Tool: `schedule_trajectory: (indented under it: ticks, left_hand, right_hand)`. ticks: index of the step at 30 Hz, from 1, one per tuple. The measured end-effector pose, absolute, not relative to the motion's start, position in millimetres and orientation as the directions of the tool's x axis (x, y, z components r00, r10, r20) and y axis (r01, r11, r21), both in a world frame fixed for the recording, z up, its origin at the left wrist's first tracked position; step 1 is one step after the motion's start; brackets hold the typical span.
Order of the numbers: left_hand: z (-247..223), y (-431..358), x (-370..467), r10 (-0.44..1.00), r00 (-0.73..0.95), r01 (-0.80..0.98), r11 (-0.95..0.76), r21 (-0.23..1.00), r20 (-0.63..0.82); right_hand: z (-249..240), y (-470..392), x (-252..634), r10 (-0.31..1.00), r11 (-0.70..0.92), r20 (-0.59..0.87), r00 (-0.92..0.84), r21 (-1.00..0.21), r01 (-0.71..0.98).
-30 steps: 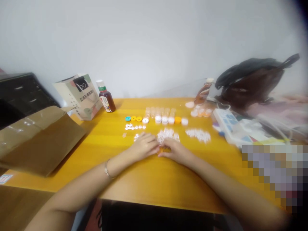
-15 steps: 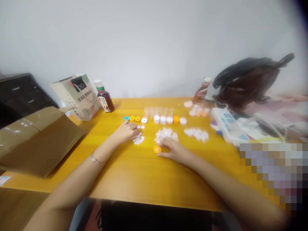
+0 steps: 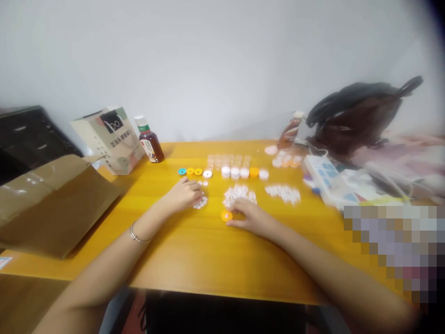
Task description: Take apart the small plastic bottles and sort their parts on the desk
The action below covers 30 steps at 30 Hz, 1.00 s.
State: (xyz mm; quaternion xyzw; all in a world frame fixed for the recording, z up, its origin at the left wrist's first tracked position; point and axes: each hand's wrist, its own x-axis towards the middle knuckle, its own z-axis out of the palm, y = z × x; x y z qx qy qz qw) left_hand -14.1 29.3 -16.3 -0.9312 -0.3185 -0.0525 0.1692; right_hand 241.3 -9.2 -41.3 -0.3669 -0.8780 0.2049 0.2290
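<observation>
My right hand [image 3: 251, 217] holds an orange round cap [image 3: 226, 216] between thumb and fingers, low over the table. A small pale piece shows in the middle of the cap. My left hand [image 3: 185, 194] is closed, its fingers curled down beside small white discs [image 3: 200, 204]; the fingertips are hidden, and I cannot make out what they hold. Just beyond my right hand lies a heap of small whitish rings [image 3: 239, 194]. Further off stand a blue cap [image 3: 182, 171], two yellow caps [image 3: 193, 171] and a white cap [image 3: 207, 174].
Several white caps [image 3: 235, 172] and an orange one [image 3: 254, 172] are lined up before clear containers [image 3: 229, 161]. White pieces [image 3: 283, 194] lie to the right. A dark bottle [image 3: 151, 144], paper bag [image 3: 120, 144] and cardboard box [image 3: 59, 208] flank the left; a power strip [image 3: 325, 178] lies right.
My left hand has shifted slightly down and right, now covering more of the white discs. My right hand keeps the orange cap in about the same place.
</observation>
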Motion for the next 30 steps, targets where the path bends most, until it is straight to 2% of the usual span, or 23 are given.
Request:
schedule_trajectory:
  ticks: [6,13,19,25,30]
  left_hand:
    - [-23,6,15,0.467,0.835,0.522,-0.840,-0.152,0.291]
    - [-35,-3,31,0.397,0.848,0.462,-0.878,-0.123,0.350]
    - [-38,-1,36,0.347,0.868,0.441,-0.869,-0.226,0.356]
    - [-37,3,36,0.216,0.912,0.343,-0.868,-0.359,0.349]
    - [-38,5,35,0.173,0.922,0.313,-0.860,-0.403,0.346]
  right_hand:
    - [-44,-9,242,0.737,0.652,0.265,-0.621,-0.523,0.550]
    - [-48,-5,243,0.719,0.677,0.303,-0.625,-0.508,0.533]
    - [-47,-6,242,0.716,0.677,0.291,-0.635,-0.511,0.530]
    - [-49,-3,243,0.711,0.681,0.293,-0.639,-0.513,0.522]
    - [-50,-3,244,0.711,0.682,0.294,-0.639,-0.509,0.525]
